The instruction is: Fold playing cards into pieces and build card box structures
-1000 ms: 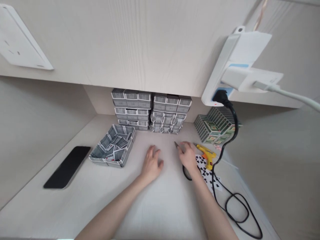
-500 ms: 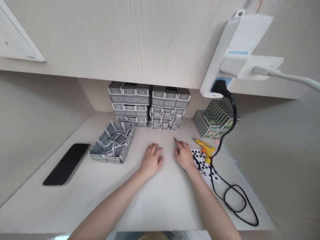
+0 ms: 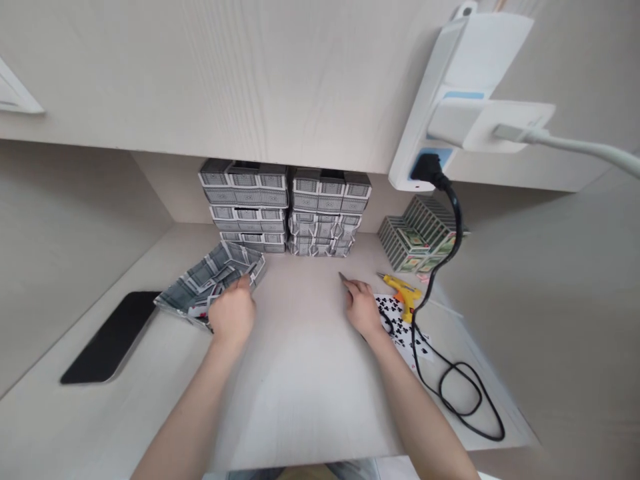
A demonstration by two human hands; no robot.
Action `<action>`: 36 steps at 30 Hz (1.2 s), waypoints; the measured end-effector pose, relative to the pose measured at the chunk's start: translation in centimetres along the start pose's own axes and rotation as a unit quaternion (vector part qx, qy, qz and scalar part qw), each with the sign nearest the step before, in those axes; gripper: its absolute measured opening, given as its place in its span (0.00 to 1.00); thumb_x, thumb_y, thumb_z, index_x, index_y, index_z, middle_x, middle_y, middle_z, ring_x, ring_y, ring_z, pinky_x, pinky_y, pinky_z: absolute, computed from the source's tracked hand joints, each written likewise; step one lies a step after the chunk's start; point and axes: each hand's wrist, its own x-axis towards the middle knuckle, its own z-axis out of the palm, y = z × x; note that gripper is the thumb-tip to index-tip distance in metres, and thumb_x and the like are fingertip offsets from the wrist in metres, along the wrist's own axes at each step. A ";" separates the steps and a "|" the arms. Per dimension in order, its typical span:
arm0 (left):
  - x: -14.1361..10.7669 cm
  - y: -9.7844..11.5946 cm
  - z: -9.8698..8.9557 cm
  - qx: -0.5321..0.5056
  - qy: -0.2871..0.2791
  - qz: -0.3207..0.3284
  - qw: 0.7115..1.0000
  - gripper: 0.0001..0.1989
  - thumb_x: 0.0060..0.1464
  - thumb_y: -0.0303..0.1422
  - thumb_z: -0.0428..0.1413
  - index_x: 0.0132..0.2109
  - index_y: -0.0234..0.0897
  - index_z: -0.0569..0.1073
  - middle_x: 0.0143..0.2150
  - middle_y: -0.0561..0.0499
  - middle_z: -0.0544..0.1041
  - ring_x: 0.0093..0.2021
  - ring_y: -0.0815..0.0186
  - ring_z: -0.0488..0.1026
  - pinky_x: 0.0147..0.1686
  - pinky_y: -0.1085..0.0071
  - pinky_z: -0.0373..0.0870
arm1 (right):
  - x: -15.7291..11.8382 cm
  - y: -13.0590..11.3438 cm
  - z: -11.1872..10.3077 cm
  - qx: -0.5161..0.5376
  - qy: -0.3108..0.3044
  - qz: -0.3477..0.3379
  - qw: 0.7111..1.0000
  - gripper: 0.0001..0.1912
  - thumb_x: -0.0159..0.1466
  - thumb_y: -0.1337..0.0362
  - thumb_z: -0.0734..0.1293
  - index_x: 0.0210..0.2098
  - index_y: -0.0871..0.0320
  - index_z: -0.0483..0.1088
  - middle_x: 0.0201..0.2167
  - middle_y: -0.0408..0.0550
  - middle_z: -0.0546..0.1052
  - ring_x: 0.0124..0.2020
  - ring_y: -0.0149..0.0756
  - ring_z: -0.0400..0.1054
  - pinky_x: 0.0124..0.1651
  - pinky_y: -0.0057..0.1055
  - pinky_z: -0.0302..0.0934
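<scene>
My left hand (image 3: 233,312) is at the right side of an open box made of grey-backed playing cards (image 3: 186,283). Its fingers curl over the box's near right part, and what they pinch is hidden. Folded card pieces (image 3: 213,283) lie loose inside the box. On the right, my right hand (image 3: 363,307) rests low over the desk, closed around what appears to be a pair of scissors (image 3: 343,277). A pointed grey tip sticks out past the fingers, and a black loop shows behind the hand.
Stacked grey card boxes (image 3: 245,193) stand at the back, with green-striped card boxes (image 3: 400,243) to their right. A yellow glue gun (image 3: 407,293) and club-suit cards (image 3: 400,327) lie by a black cord (image 3: 457,217). A phone (image 3: 110,340) lies left; a power strip (image 3: 465,67) hangs above.
My left hand has moved left from the bare desk to the card box and curled its fingers there. My right hand keeps its hold, nearly still. The view has shifted slightly.
</scene>
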 end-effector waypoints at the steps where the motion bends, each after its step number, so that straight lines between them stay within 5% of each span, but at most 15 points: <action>1: -0.1 0.1 0.1 -0.006 -0.001 0.020 1.000 0.17 0.52 0.27 0.44 0.48 0.36 0.68 0.36 0.41 0.76 0.33 0.54 0.73 0.26 0.66 0.64 | 0.0 0.0 0.0 0.001 0.000 0.001 1.000 0.26 0.52 0.77 0.56 0.50 0.58 0.64 0.44 0.52 0.68 0.47 0.41 0.57 0.50 0.35 0.54; 10: -1.5 2.5 0.5 -0.085 0.035 0.256 0.962 0.13 0.55 0.38 0.45 0.34 0.39 0.72 0.30 0.50 0.76 0.31 0.63 0.72 0.28 0.70 0.61 | 0.1 0.0 -0.3 0.006 -0.005 0.002 1.000 0.27 0.51 0.78 0.56 0.49 0.58 0.64 0.44 0.51 0.69 0.48 0.40 0.57 0.50 0.34 0.54; 20: -1.9 2.6 0.8 -0.117 0.005 0.337 0.934 0.10 0.56 0.31 0.45 0.37 0.38 0.70 0.33 0.51 0.76 0.35 0.64 0.72 0.33 0.70 0.63 | 0.1 -0.3 -0.6 0.006 -0.007 0.009 1.000 0.23 0.55 0.75 0.55 0.48 0.60 0.65 0.43 0.51 0.69 0.48 0.39 0.58 0.51 0.32 0.54; 26: -2.8 3.6 -0.6 -0.033 -0.066 0.297 0.952 0.13 0.47 0.21 0.47 0.39 0.38 0.69 0.31 0.49 0.75 0.32 0.60 0.71 0.29 0.68 0.62 | 0.2 -0.5 -0.8 0.003 -0.012 0.022 1.000 0.24 0.56 0.74 0.56 0.52 0.60 0.60 0.45 0.52 0.69 0.48 0.39 0.58 0.51 0.33 0.53; 31: -1.8 2.7 -0.6 -0.027 -0.004 0.235 0.972 0.09 0.43 0.22 0.48 0.31 0.36 0.71 0.30 0.45 0.74 0.36 0.57 0.69 0.40 0.62 0.59 | 0.1 -0.6 -0.8 0.017 0.009 0.026 0.999 0.25 0.56 0.72 0.56 0.53 0.59 0.59 0.45 0.53 0.69 0.48 0.41 0.59 0.50 0.35 0.55; 36: -1.3 2.0 -0.1 -0.019 0.046 0.131 0.990 0.11 0.43 0.23 0.47 0.34 0.33 0.71 0.33 0.41 0.73 0.40 0.53 0.67 0.41 0.60 0.55 | 0.2 -0.6 -0.7 0.074 0.054 0.043 0.995 0.26 0.56 0.68 0.57 0.55 0.59 0.56 0.46 0.54 0.67 0.48 0.42 0.60 0.49 0.39 0.57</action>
